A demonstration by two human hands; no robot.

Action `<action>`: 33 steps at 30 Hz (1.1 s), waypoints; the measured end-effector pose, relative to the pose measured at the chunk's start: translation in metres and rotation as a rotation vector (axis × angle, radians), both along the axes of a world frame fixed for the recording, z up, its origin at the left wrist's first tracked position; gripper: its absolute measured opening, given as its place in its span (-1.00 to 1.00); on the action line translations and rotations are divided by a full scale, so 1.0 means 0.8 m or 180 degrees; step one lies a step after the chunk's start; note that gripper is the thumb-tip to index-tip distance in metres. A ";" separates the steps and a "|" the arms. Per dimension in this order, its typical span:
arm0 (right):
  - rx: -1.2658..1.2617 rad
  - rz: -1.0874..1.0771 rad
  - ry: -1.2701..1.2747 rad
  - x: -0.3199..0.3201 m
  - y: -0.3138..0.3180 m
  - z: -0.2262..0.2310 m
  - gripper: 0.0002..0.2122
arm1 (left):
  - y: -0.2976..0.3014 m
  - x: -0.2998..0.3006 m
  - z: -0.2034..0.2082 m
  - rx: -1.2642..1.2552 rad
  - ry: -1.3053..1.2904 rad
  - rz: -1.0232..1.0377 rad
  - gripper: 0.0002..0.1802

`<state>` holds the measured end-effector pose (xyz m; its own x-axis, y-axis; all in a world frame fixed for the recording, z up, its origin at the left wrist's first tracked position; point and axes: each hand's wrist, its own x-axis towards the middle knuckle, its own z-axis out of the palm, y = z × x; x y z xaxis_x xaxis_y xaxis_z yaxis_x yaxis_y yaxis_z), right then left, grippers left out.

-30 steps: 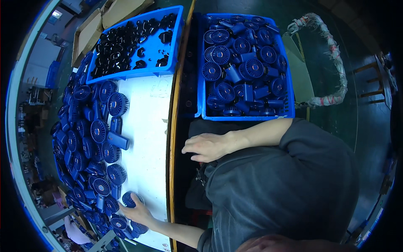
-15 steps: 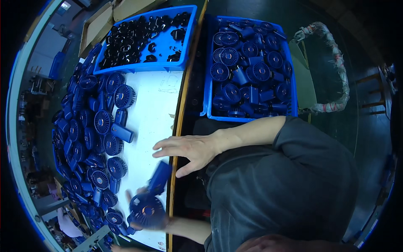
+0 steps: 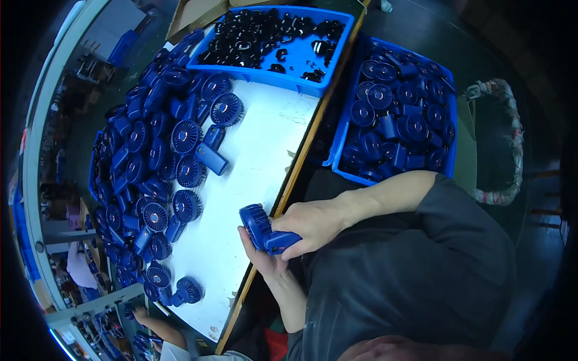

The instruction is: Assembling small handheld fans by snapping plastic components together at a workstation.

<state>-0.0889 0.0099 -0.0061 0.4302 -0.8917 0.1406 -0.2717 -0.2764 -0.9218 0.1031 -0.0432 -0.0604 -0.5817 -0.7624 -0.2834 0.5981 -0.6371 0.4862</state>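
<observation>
A navy blue handheld fan (image 3: 255, 224) is held between my two hands above the wooden front edge of the table. My left hand (image 3: 262, 260) cradles it from below, with fingers along the round fan head. My right hand (image 3: 308, 221) is closed around the handle, its thumb and fingers covering part of it. On the white tabletop beyond, a large heap of similar fans (image 3: 186, 136) lies jumbled. One fan (image 3: 190, 290) rests a little apart, near the table's lower end.
A blue tray (image 3: 259, 72) of small glossy black parts sits on the tabletop. Beside the table stands a blue crate (image 3: 341, 139) full of fans. A cardboard box (image 3: 192, 18) lies past the tray. Another person's arm (image 3: 161, 330) reaches in at the lower left. A wrapped handle (image 3: 516, 138) rises beyond the crate.
My left hand has brought the fan up from low over the table to the table edge. My right hand, open and empty before, has closed on the handle. The view has also turned slightly.
</observation>
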 end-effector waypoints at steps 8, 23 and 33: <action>0.0257 0.0109 0.2028 -0.160 -0.166 0.058 -0.76 | 0.019 -0.038 0.028 -0.0696 -0.0051 -0.0240 -0.39; -0.1269 -0.2116 0.1907 -0.209 -0.213 0.021 -0.75 | 0.009 -0.022 0.033 -0.1956 -0.2070 0.0693 -0.71; 0.1721 -0.0160 -0.1741 -0.039 -0.027 -0.023 -0.67 | 0.007 -0.024 0.001 -0.2576 -0.2751 0.1015 -0.69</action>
<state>-0.1201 -0.0119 -0.0246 0.3820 -0.9136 -0.1393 0.2614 0.2514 -0.9319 0.0838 -0.0375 -0.0598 -0.1924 -0.9716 0.1381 -0.0436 0.1490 0.9879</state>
